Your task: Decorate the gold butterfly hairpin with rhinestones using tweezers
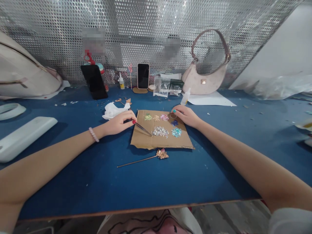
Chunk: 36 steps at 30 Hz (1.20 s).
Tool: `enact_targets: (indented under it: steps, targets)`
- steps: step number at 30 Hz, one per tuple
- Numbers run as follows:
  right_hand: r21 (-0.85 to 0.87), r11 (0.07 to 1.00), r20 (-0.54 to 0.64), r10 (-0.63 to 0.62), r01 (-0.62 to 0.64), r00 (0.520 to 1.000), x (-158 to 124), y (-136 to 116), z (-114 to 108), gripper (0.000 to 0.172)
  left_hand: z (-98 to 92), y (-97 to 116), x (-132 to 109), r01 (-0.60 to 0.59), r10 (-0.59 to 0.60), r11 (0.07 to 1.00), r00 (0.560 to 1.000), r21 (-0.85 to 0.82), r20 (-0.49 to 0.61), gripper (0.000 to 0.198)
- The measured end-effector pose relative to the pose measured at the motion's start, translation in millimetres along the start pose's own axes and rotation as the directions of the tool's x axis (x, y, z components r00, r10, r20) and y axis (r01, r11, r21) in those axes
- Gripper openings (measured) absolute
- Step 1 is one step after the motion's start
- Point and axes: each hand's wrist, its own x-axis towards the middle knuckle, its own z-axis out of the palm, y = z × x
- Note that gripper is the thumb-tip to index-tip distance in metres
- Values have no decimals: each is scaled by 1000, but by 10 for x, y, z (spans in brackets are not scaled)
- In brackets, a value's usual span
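Note:
My left hand (122,122) is closed on metal tweezers (144,129), whose tips reach the edge of a silvery gem pile (160,131). These lie on a cardboard piece (143,139) with green, gold, pink, dark blue and turquoise (176,132) piles. At the cardboard's upper right corner is my right hand (186,115), its fingers bent by a small clear ring (173,115); what they hold, if anything, is hidden. A gold hairpin (162,154) with a flower-like head lies in front of the cardboard, its stem pointing left.
Behind the cardboard stand two phones (143,76), glue bottles (121,81), plastic packets (161,86) and a pink handbag (204,78). Crumpled white paper (113,110) lies near my left hand. A white device (26,138) and tape roll (11,111) sit at the left.

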Motion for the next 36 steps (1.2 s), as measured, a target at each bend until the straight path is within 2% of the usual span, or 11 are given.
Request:
enact_targets:
  steps: [10,15,24,27,30,34,36]
  targets:
    - [-1,1000,4,11,-11,1000,-2,-19,-7,34,-4,2,-6,-4,4,999,1000,-39,-13,16]
    - [-1,1000,-3,14,-14,1000,0,-22,-6,32,4,17,-8,-20,21,999,999,-37,29,16]
    - [0,1000,-47,1,-1,999,-5,-46,-21,27,1,33,-9,-3,3,1000,1000,-28,-29,17]
    - [6,1000,-123,-2,3,992,-3,-167,-66,25,-5,43,-15,-10,7,999,998,-39,-69,16]
    - [38,999,-198,-22,30,980,-14,-404,-120,21,-3,76,-13,5,-9,999,996,-41,-93,16]
    - [77,979,-89,-179,186,980,-83,-791,-126,18,23,221,1,20,-31,996,991,-82,-133,17]
    - [137,954,-76,-257,265,963,-138,-960,-100,32,44,350,3,14,-36,990,988,-139,-153,18]
